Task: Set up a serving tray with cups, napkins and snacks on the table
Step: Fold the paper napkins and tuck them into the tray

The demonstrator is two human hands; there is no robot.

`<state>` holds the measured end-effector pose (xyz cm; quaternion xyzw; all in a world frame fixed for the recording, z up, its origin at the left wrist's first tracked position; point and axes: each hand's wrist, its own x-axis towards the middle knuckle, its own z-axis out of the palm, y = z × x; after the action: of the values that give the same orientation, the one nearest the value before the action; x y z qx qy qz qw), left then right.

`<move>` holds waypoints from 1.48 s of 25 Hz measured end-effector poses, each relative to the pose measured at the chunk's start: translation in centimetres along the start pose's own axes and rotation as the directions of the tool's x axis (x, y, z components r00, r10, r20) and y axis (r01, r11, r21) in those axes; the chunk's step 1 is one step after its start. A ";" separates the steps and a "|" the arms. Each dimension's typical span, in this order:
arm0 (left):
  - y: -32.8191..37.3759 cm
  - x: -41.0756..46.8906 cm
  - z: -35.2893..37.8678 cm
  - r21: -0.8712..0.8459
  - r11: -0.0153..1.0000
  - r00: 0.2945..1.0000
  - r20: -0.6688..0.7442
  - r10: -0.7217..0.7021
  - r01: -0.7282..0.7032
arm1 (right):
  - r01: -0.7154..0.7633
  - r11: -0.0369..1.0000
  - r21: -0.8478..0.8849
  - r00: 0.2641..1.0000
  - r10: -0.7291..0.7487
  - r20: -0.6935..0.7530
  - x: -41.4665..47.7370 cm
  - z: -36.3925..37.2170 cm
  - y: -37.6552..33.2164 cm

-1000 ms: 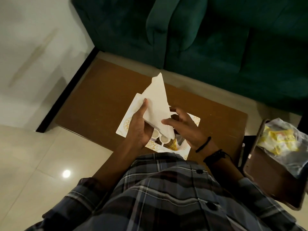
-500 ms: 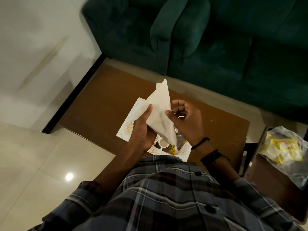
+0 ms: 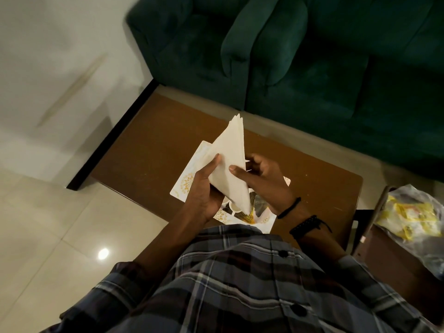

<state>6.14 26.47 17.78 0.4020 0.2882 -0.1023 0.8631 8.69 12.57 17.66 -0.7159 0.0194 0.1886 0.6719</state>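
A white napkin (image 3: 231, 159), folded into a tall triangle, is held upright above the tray. My left hand (image 3: 204, 191) grips its lower left side with the thumb on top. My right hand (image 3: 262, 181) pinches its right edge with the fingertips. Beneath the hands lies a white serving tray (image 3: 186, 181) with gold patterns on the brown table (image 3: 149, 145). Small white cups (image 3: 233, 206) and a gold-striped item (image 3: 247, 216) peek out on the tray under the napkin's tip; most of the tray is hidden by my hands.
A dark green sofa (image 3: 300, 56) runs along the table's far side. At the right, a clear plastic bag of yellow snack packets (image 3: 413, 217) lies on a second brown stool or side table (image 3: 389, 255). Pale tiled floor (image 3: 48, 224) spreads to the left.
My right hand shifted from under the napkin to its right edge and now pinches it. The napkin stands more upright and neater. The camera view drifted slightly.
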 end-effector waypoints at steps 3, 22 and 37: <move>0.1 0.2 0.6 0.153 0.987 0.993 -0.111 -0.036 0.053 | 0.149 0.979 -0.141 0.972 -0.171 -0.163 -0.1 -0.2 -0.6; 0.1 -1.5 1.9 0.567 0.790 0.951 -0.035 0.307 -0.234 | 0.304 0.914 -0.269 0.943 -0.328 -0.051 -0.9 0.6 -1.3; 0.3 -1.1 1.3 0.645 0.706 0.870 -0.126 0.476 -0.293 | 0.274 0.719 -0.639 0.804 -0.535 -0.257 -1.6 -0.2 -1.1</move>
<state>5.89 25.62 19.26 0.7185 0.2691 0.0537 0.6391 7.58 12.14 19.15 -0.8925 -0.0537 -0.1309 0.4284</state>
